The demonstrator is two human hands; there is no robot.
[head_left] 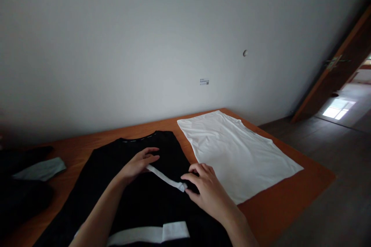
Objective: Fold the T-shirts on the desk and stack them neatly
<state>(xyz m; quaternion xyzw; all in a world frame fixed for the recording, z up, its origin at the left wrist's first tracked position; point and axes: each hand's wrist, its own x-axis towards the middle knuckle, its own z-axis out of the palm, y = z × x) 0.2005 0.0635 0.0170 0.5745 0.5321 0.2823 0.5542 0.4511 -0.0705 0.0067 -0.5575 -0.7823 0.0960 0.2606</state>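
A black long-sleeved top [162, 204] lies spread out, its neckline toward the wall. Above its chest area, a narrow white fabric band [165, 178] runs between my two hands. My left hand [139, 166] has the band's left end at its fingers, with two fingertips pointing right; the grip itself is partly hidden. At the bunched right end, my right hand [204, 185] has thumb and index finger around the band. Lower down, a wider white strip [145, 234] with a folded-over end crosses the black cloth.
The wooden table [301, 189] stands against a pale wall. Right of the black top lies a flat white garment [232, 150]. Dark clothing [26, 197] with a grey-green piece [42, 170] is at the left. A wooden door [333, 65] stands open at far right.
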